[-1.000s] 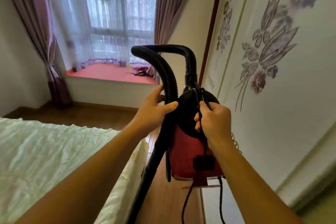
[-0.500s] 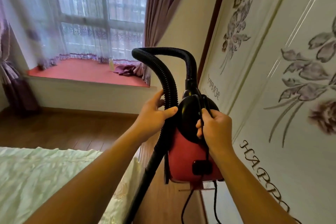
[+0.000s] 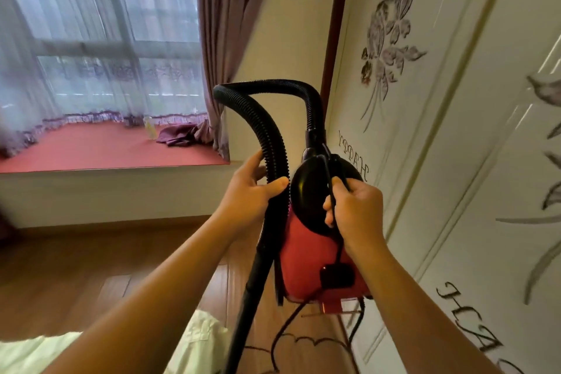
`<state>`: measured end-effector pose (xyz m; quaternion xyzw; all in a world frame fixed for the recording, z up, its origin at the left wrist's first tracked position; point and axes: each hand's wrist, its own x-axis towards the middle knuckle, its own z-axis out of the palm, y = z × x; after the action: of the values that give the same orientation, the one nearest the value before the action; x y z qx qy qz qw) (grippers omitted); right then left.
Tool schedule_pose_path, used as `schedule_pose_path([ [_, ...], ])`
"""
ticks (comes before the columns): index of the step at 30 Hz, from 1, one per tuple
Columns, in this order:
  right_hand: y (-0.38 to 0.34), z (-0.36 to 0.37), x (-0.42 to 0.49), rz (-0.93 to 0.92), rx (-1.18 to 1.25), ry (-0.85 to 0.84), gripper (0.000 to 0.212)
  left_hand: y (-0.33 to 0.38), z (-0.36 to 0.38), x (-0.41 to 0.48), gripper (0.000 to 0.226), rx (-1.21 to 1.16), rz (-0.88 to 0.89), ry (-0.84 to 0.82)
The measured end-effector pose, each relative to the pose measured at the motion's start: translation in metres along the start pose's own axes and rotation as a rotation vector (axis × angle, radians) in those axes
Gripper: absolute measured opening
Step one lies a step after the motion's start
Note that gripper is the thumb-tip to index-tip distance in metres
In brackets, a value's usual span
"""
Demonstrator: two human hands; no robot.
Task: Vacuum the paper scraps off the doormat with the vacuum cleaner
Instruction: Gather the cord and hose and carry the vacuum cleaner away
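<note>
White panelled doors [image 3: 461, 146] painted with grey flowers and the word HAPPY fill the right side; a wide window [image 3: 97, 39] behind sheer curtains fills the upper left, with a mauve drape [image 3: 218, 39] beside it; below it runs a red window seat [image 3: 100, 150], then a wooden floor [image 3: 85, 264]; a corner of pale bedding [image 3: 197, 343] shows at the bottom edge. In the centre, held up off the floor between bed and doors, is the vacuum cleaner [image 3: 303, 264], red-bodied with a black domed top; its ribbed black hose [image 3: 267, 133] arches up and over, then drops to a rigid tube. The left hand [image 3: 247, 191] grips the hose, thumb across the front, fingers wrapped behind; the right hand [image 3: 356, 211] has its fingers curled round a thin black cord [image 3: 339, 249] against the dome. On the seat lie a crumpled purple cloth [image 3: 179, 134] and a small clear bottle [image 3: 149, 128].
</note>
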<state>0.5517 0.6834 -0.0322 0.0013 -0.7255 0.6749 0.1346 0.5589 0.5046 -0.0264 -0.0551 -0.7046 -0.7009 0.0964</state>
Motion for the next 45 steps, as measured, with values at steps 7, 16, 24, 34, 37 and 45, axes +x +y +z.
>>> schedule_pose_path([
  [7,0.046,0.038,0.133,0.031,0.013,-0.025,0.038,-0.047,0.003,0.137,0.053,-0.007,-0.060,-0.006],
  [16,0.093,0.059,0.246,0.071,-0.021,-0.074,0.035,-0.105,0.008,0.251,0.059,-0.030,-0.142,0.031],
  [24,0.175,0.067,0.301,0.167,-0.046,-0.070,0.037,-0.189,0.018,0.306,0.058,-0.071,-0.242,0.019],
  [34,0.337,0.100,0.372,0.385,-0.144,-0.067,0.038,-0.370,0.018,0.376,0.052,-0.120,-0.499,-0.011],
  [37,0.397,0.119,0.402,0.447,-0.213,-0.061,0.041,-0.435,0.014,0.407,0.052,-0.134,-0.603,-0.013],
  [45,0.556,0.161,0.466,0.585,-0.377,-0.089,0.044,-0.611,0.009,0.471,0.045,-0.129,-0.830,-0.008],
])
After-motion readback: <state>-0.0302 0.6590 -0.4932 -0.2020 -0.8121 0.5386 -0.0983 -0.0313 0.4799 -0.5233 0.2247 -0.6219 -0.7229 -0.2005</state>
